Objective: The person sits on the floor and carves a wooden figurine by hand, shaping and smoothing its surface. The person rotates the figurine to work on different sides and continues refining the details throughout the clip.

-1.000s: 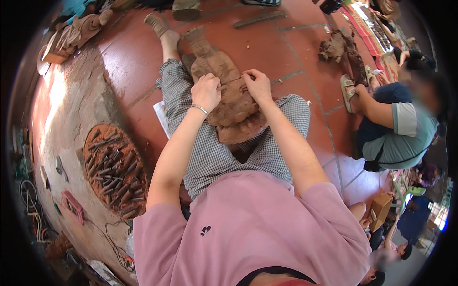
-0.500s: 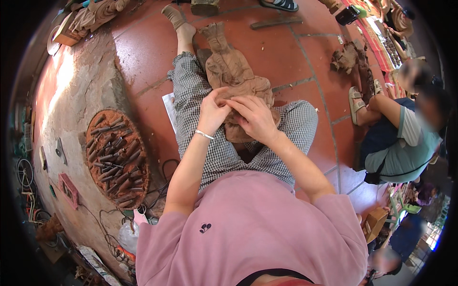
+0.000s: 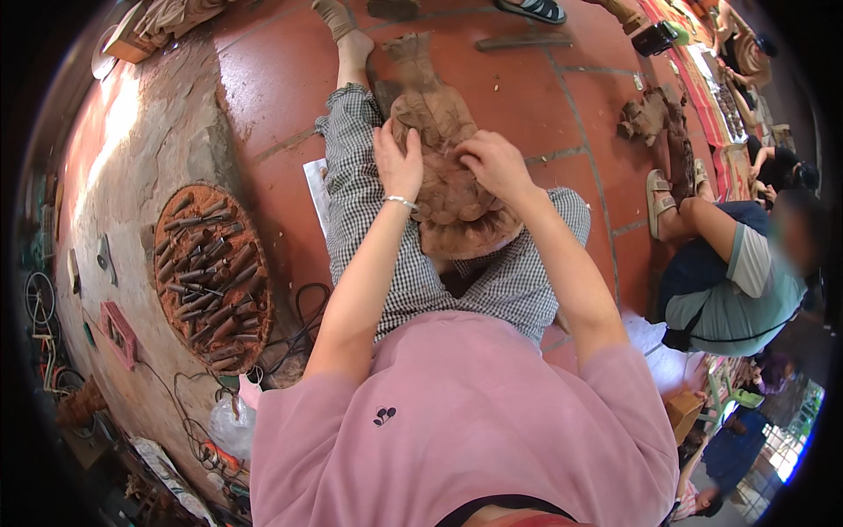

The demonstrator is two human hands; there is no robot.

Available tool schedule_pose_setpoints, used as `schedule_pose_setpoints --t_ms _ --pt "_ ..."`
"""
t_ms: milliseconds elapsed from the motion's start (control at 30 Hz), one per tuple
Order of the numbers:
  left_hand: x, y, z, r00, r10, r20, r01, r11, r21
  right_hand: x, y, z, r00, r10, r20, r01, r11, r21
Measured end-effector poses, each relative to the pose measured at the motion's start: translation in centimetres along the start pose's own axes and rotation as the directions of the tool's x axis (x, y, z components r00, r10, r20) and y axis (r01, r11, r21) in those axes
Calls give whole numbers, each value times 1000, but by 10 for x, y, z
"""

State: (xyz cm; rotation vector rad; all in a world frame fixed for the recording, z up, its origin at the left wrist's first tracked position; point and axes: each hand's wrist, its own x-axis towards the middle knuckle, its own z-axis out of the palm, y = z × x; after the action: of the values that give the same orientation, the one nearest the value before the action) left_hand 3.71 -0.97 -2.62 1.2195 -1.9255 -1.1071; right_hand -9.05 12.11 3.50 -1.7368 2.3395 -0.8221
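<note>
A carved brown wooden statue [image 3: 439, 132] of a seated figure lies between my legs, its tall headpiece away from me and its rounded base close to my lap. Its outline is smeared by motion. My left hand [image 3: 399, 162] rests against the statue's left side with the fingers stretched out and the thumb apart. On the opposite side, my right hand [image 3: 498, 167] is closed at the statue's edge, fingers curled toward the thumb. Whatever those fingertips may hold is hidden.
To my left, a round tray [image 3: 167, 303] of reddish sawdust holds several carving tools [image 3: 215, 281] on a stone slab [image 3: 167, 167]. Cables [image 3: 303, 325] run beside it. A wooden bar [image 3: 524, 42] lies ahead on the red tiles. At right sits a person [image 3: 729, 263] near a carved wood piece [image 3: 645, 119].
My hands, close together over the statue's lower part before, have moved apart to its two sides. The statue, sharp before, is now blurred by motion.
</note>
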Motion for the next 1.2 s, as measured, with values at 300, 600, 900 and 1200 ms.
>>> schedule_pose_setpoints --t_ms 300,600,900,1200 --pt "6 1 11 998 -10 59 11 1000 -4 14 13 12 981 -94 172 96 995 -4" --pt "8 -8 17 999 27 37 -26 999 -19 21 23 4 965 -217 146 203 974 103" --pt "8 -23 17 997 62 36 -65 994 85 25 29 13 919 -334 210 349 936 -37" --pt "8 -25 17 998 56 22 -57 994 94 26 41 0 900 -400 175 406 914 6"
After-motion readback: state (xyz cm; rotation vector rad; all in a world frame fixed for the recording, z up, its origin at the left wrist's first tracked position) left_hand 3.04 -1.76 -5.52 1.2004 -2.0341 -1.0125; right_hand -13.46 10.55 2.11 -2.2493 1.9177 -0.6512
